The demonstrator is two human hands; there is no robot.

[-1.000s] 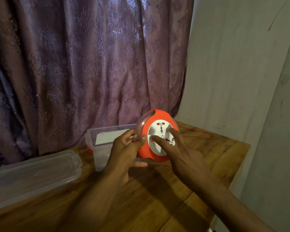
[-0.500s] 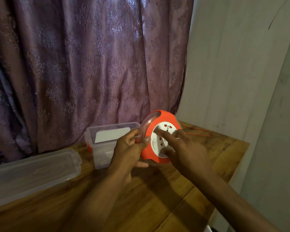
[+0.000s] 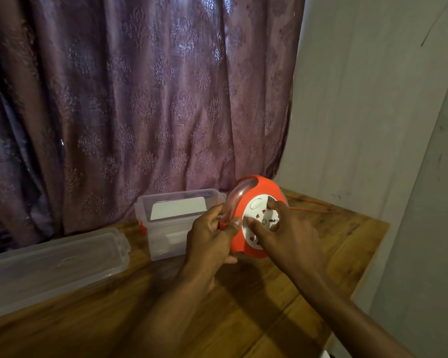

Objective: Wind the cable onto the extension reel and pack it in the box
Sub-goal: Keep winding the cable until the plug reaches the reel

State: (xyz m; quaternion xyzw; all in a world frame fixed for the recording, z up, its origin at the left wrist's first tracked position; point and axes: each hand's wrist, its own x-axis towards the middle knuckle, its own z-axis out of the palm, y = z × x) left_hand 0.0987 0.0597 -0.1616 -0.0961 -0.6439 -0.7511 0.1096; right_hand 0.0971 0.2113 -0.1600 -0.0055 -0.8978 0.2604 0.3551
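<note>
The round orange extension reel [image 3: 265,187] with a white socket face stands on edge over the wooden table [image 3: 243,306]. My left hand [image 3: 212,239] grips its clear curved handle [image 3: 234,200] at the left rim. My right hand [image 3: 287,233] lies on the white socket disc, fingers spread and pressing on it. A thin orange cable [image 3: 313,206] trails from behind the reel across the table's far right corner. The clear plastic box [image 3: 166,223] stands open just left of the reel, with a white card inside.
The box's clear lid [image 3: 55,264] lies flat at the left of the table. A purple patterned curtain [image 3: 140,99] hangs behind. A pale wall [image 3: 373,99] closes the right side, just past the table's right edge.
My right hand has turned the white socket disc round, the sockets and button shifting position on its face. The left hand kept its grip on the handle. Less cable lies on the table.
</note>
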